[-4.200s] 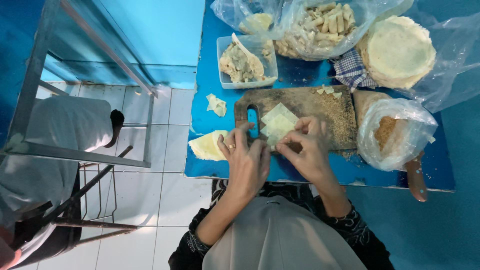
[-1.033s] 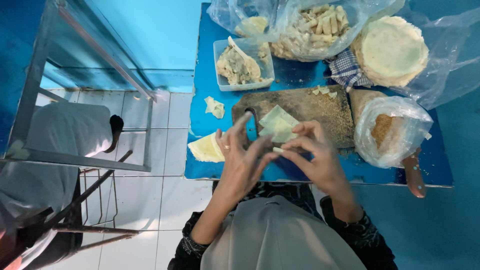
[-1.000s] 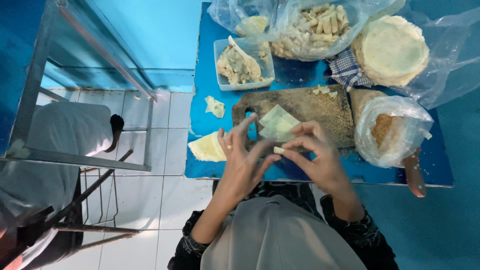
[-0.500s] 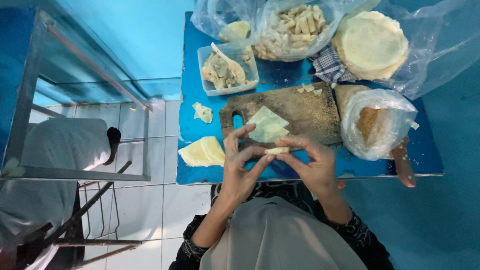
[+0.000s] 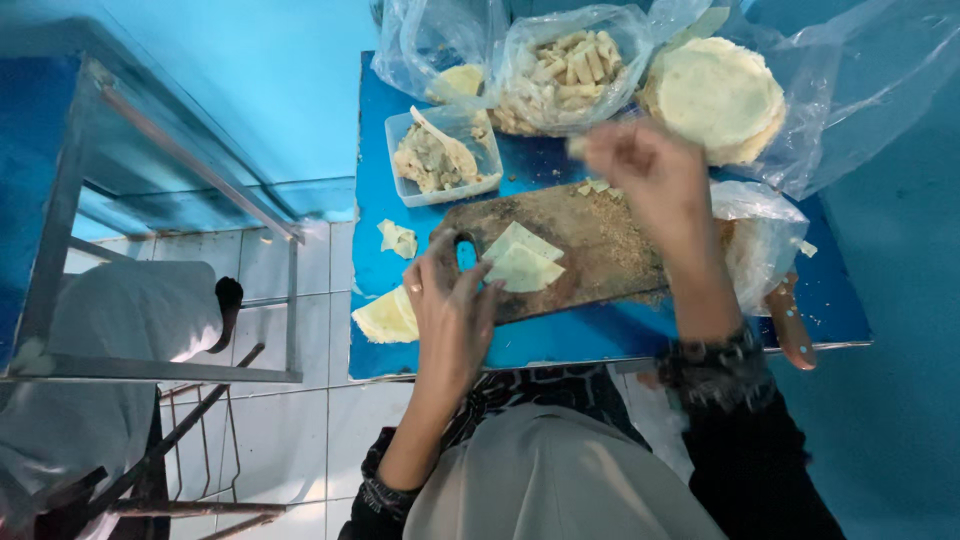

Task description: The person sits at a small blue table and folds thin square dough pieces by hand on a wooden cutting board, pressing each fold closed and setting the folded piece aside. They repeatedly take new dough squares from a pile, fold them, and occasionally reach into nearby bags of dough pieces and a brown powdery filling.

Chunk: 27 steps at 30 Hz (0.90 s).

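Bags (image 5: 560, 70) crowd the board's (image 5: 600, 240) far side.

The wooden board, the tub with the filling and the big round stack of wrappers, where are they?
wooden board (image 5: 600, 250): head view, bare middle of its top.
tub with the filling (image 5: 400, 125): head view, left rim.
round stack of wrappers (image 5: 715, 95): head view, top wrapper's middle.

blue table (image 5: 600, 345) | wooden cutting board (image 5: 600, 250) | plastic tub (image 5: 440, 160) | bags (image 5: 560, 70), contents possibly pastry

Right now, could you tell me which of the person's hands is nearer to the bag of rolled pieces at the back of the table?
The right hand: raised just in front of the bag of rolled pieces. The left hand rests far nearer the body, beside the pastry squares on the cutting board.
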### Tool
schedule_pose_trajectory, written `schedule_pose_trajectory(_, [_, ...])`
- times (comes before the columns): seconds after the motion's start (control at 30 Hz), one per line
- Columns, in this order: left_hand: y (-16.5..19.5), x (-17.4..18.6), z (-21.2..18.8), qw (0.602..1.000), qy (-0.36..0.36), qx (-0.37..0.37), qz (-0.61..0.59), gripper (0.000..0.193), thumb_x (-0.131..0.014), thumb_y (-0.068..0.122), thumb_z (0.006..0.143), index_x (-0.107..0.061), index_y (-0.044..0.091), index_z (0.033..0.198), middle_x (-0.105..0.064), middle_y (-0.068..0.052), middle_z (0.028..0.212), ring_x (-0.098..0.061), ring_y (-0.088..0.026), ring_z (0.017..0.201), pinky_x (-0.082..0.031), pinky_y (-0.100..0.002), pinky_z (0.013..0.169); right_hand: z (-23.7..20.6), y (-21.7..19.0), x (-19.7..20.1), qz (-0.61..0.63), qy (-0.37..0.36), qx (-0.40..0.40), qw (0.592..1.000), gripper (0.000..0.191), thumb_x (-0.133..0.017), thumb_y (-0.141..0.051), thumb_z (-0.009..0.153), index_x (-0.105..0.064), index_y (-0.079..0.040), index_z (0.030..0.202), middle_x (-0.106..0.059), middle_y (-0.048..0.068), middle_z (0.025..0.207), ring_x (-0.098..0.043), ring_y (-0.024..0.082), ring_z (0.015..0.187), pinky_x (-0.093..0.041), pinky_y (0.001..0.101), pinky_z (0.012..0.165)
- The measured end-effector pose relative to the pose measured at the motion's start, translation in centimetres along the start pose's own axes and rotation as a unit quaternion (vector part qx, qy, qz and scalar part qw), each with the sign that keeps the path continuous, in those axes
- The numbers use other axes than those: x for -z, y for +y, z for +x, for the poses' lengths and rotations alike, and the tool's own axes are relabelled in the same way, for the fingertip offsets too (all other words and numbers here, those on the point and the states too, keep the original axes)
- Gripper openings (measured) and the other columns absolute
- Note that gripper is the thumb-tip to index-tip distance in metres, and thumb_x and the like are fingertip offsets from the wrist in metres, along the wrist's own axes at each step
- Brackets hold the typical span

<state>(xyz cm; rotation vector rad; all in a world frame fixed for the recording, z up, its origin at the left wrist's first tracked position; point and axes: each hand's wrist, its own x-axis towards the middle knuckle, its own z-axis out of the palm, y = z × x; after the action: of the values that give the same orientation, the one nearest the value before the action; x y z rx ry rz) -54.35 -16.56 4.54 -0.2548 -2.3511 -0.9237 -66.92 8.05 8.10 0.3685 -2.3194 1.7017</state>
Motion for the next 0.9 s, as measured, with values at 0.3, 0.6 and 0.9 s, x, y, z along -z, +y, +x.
schedule_pose_trajectory(0.3, [0.0,-1.6,-0.3,0.992,-0.02,-0.016,0.121,0.035,-0.078,0.02,0.079,-0.072,0.001,0.107,-0.052,-0.022,0.132,-0.045,-0.043,0.124,-0.027,-0.065,0.107,2.7,-1.7,0.7,-0.07,0.049,0.149,0.985,0.054,-0.068,0.006,0.098,-0.059,-0.007,0.15,-0.058,0.017,0.153,-0.065,0.024,0.132,-0.054,0.0356,0.109])
schedule_pose_trajectory(0.6, [-0.7,-3.3,-0.2,0.997,-0.012,-0.027,0.073,0.021,-0.072,0.012,0.085,-0.068,0.002,0.104,-0.058,-0.019,0.118,-0.05,-0.04,0.117,-0.034,-0.057,0.105,-10.3,-2.4,6.5,-0.407,0.051,0.011,0.912,0.019,-0.067,-0.012,0.099,-0.061,-0.006,0.116,-0.073,0.019,0.096,-0.072,0.038,0.089,-0.056,0.0472,0.074])
schedule_pose_trajectory(0.9, [-1.2,-4.1,1.1,0.999,-0.029,0.022,-0.032,0.029,-0.071,0.008,0.088,-0.057,0.003,0.112,-0.07,-0.011,0.097,-0.062,-0.034,0.094,-0.041,-0.049,0.098,-10.6,1.6,8.0,-0.468,-0.078,-0.044,0.879,0.024,-0.068,-0.019,0.093,-0.058,-0.014,0.114,-0.071,0.022,0.09,-0.068,0.046,0.088,-0.051,0.0577,0.073])
